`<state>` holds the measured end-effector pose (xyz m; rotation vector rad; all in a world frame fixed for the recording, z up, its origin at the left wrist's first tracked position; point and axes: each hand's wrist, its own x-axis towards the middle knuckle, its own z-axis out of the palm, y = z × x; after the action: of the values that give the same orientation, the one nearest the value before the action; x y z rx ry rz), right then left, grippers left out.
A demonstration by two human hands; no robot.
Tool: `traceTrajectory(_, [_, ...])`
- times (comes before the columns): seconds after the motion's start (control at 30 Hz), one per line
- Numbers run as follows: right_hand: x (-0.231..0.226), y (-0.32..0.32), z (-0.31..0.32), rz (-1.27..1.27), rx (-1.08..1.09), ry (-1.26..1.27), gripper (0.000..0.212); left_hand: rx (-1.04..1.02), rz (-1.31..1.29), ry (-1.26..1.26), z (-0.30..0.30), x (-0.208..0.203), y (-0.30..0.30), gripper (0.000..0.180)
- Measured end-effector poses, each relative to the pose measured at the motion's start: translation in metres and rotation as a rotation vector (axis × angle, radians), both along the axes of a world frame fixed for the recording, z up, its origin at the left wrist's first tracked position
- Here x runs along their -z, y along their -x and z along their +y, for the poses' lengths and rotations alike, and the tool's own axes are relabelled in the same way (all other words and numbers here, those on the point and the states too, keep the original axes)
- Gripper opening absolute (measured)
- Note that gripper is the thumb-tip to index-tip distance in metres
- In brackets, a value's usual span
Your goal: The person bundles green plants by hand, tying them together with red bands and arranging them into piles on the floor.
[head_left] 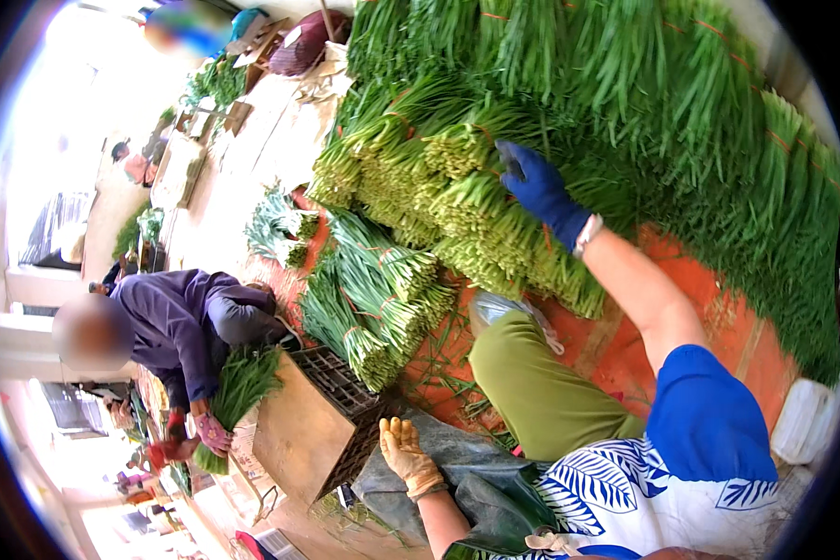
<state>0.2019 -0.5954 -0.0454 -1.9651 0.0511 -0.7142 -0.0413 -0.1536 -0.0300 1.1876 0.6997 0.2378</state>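
Note:
My right hand [539,189], in a dark blue glove, is over a stacked pile of chive bunches [476,205], near their pale cut ends. Its fingers look spread, with nothing visible in them; I cannot tell whether they touch the chives. Red-orange bands tie the bunches. My left hand [408,455], in a tan glove, is held palm up above a dark apron [392,490] on my lap. Its fingers are slightly curled and empty. Smaller tied bunches [373,289] lie to the left of the pile.
A dark plastic crate [341,383] with a board [299,429] against it stands left of my knee. Beyond it a crouching co-worker [191,322] holds loose greens [243,387]. Orange sheeting [663,280] covers the floor. More bunches [625,56] line the far side. A white jug [801,420] stands at right.

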Motion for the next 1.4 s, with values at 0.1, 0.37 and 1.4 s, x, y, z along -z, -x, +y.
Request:
traceTrajectory(0.1, [-0.002,-0.066,-0.028,0.007,0.028,0.632,0.073,-0.029,0.029,0.004,0.004,0.013,-0.001,0.032])
traceTrajectory(0.37, [-0.010,-0.153,-0.012,0.166,-0.507,1.163,0.090,-0.183,0.071,0.041,0.012,0.019,-0.010,0.028])
traceTrajectory(1.4, [-0.264,0.129,0.151,-0.560,-0.503,0.224,0.074,0.725,-0.571,0.798,-0.118,-0.109,-0.069,0.116])
